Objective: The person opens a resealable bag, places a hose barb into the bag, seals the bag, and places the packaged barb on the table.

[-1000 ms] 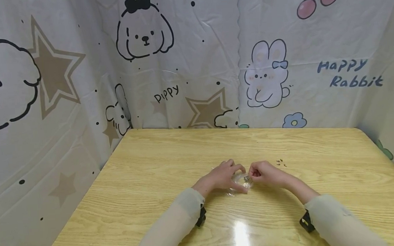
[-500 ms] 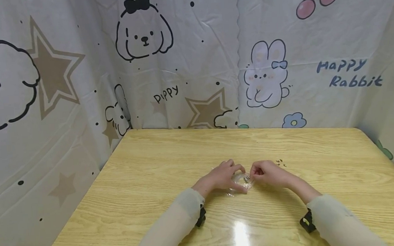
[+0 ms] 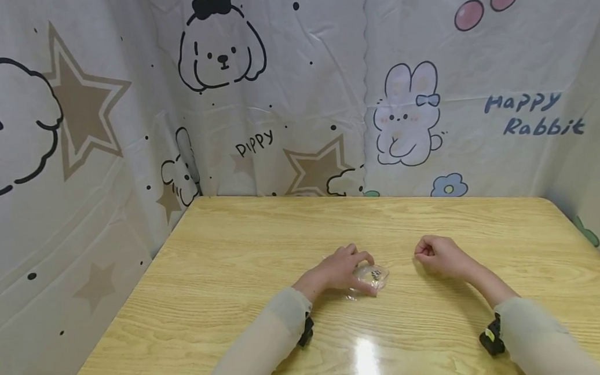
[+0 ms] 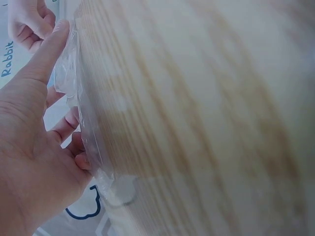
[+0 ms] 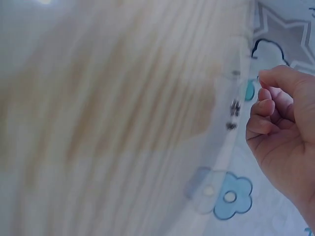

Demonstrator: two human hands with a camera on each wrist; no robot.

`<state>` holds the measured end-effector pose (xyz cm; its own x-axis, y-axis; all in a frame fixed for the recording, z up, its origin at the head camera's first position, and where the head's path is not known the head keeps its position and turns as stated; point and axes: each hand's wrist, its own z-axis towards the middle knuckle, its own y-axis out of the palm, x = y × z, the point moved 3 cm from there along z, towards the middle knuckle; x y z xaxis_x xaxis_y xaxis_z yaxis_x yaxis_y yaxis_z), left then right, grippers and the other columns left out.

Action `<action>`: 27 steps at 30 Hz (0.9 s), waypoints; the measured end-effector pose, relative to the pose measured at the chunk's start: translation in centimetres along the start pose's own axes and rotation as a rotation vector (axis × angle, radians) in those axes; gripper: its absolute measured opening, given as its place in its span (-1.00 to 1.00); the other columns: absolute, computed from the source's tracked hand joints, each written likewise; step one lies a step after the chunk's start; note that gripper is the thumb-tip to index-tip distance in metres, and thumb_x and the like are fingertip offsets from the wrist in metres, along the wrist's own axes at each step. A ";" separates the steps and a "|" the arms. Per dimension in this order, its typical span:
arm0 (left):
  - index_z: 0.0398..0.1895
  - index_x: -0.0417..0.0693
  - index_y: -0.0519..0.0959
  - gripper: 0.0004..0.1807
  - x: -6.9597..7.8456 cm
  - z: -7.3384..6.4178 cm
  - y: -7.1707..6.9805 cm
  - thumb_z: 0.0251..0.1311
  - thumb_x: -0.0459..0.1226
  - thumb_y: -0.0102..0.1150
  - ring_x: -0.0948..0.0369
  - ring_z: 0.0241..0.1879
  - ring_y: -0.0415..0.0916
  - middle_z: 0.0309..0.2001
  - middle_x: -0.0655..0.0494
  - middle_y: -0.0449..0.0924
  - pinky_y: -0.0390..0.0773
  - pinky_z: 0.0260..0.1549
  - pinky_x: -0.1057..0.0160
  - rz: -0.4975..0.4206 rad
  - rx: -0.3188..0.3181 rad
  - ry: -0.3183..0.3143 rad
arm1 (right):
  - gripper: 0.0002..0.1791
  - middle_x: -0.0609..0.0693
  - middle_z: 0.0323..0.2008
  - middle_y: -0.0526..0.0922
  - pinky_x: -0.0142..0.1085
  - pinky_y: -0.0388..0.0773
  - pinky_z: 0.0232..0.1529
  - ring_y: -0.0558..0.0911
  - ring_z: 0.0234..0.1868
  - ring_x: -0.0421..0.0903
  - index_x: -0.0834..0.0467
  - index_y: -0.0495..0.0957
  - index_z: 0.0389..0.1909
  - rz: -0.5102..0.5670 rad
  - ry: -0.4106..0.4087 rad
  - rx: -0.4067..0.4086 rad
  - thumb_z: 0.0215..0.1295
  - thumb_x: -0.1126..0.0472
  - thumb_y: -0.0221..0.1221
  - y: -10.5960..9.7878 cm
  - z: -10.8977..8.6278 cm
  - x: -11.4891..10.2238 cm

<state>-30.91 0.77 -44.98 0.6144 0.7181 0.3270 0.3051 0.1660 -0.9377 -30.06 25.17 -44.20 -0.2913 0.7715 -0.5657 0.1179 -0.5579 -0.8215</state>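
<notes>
A clear, crinkled plastic bag (image 3: 381, 282) lies on the table with small dark pieces (image 3: 376, 275) showing in it. My left hand (image 3: 345, 271) holds it between the thumb and curved fingers; the plastic film (image 4: 65, 73) shows under the thumb in the left wrist view. To the right of the bag, apart from it, is my right hand (image 3: 443, 257), with its fingers curled and the thumb tip near the index finger. Nothing shows in its grasp. In the right wrist view, several small dark pieces (image 5: 235, 108) lie on the table by its fingertips; the head view hides them behind the hand.
The wooden table (image 3: 261, 236) runs back to a printed curtain (image 3: 293, 95) that hangs behind and on both sides. A bright light reflection lies on the tabletop in front of the hands.
My right hand has moved right, away from the bag, and now covers the loose small pieces that showed on the table before. My left hand has stayed on the bag.
</notes>
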 end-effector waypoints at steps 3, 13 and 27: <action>0.19 0.29 0.42 -0.28 0.0 0.0 0.0 -0.04 0.28 0.34 0.27 -0.09 0.29 -0.02 0.18 0.36 0.40 -0.09 0.33 -0.001 0.001 0.002 | -0.95 0.03 -0.42 0.59 -0.43 0.41 -0.39 0.43 -0.40 -0.24 0.28 0.54 -0.34 -0.024 0.008 0.025 0.27 0.35 0.18 -0.6 -0.2 0.8; 0.20 0.30 0.42 -0.27 -0.1 0.0 0.1 -0.04 0.29 0.33 0.28 -0.09 0.28 -0.02 0.20 0.36 0.38 -0.10 0.35 -0.008 -0.007 -0.001 | -0.93 0.09 -0.45 0.56 -0.41 0.38 -0.42 0.44 -0.40 -0.18 0.34 0.51 -0.38 -0.103 0.017 0.056 0.23 0.39 0.19 -1.9 -0.8 2.7; 0.19 0.31 0.42 -0.28 -0.2 0.2 0.2 -0.04 0.30 0.32 0.27 -0.08 0.30 0.00 0.18 0.37 0.39 -0.09 0.34 0.004 -0.002 0.001 | -0.92 0.06 -0.47 0.53 -0.41 0.37 -0.41 0.43 -0.40 -0.16 0.33 0.51 -0.41 -0.131 0.031 0.019 0.24 0.39 0.17 -1.8 -0.5 2.6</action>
<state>-31.12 0.75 -45.24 0.6163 0.7181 0.3233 0.3043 0.1614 -0.9388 -30.59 28.37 -44.22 -0.2740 0.8469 -0.4557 0.0624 -0.4572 -0.8872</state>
